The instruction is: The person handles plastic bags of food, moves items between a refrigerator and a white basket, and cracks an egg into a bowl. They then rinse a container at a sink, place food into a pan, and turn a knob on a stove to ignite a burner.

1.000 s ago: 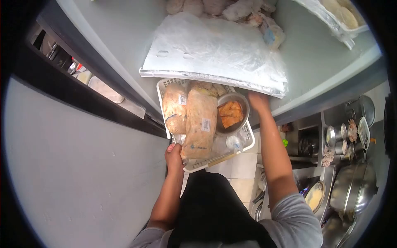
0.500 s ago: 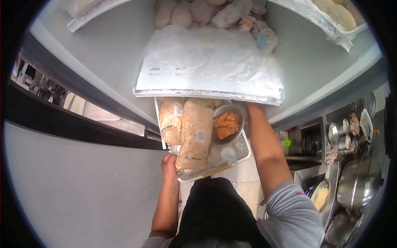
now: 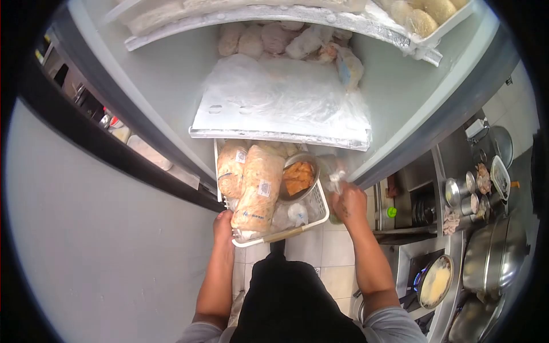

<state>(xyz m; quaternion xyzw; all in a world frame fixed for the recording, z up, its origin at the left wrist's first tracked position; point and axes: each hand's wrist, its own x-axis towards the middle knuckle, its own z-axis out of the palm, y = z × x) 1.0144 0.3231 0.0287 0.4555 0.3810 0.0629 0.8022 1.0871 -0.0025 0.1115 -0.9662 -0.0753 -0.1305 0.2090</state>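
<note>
A white plastic basket (image 3: 327,214) juts out of the freezer below a frosted shelf (image 3: 280,140). My left hand (image 3: 223,224) is closed on the basket's front left corner. Inside lie two long plastic-wrapped packs, the larger pack (image 3: 257,191) in front of the smaller pack (image 3: 231,171), both pale with printed labels. A round metal bowl (image 3: 313,188) with orange pieces (image 3: 298,177) sits at the basket's right side. Just right of the basket, my right hand (image 3: 349,203) is closed on the gathered top of a clear plastic bag (image 3: 337,174); its contents are blurred.
Frosty bags (image 3: 286,40) fill the back of the shelf, under another iced shelf (image 3: 274,16). The freezer door (image 3: 114,228) stands open at left. At right, a pan (image 3: 436,281) sits over a blue flame beside large metal pots (image 3: 494,251).
My right hand has come out from under the shelf, back and down, with the plastic bag in it. My left hand still holds the basket. The view has tilted and shifted slightly.
</note>
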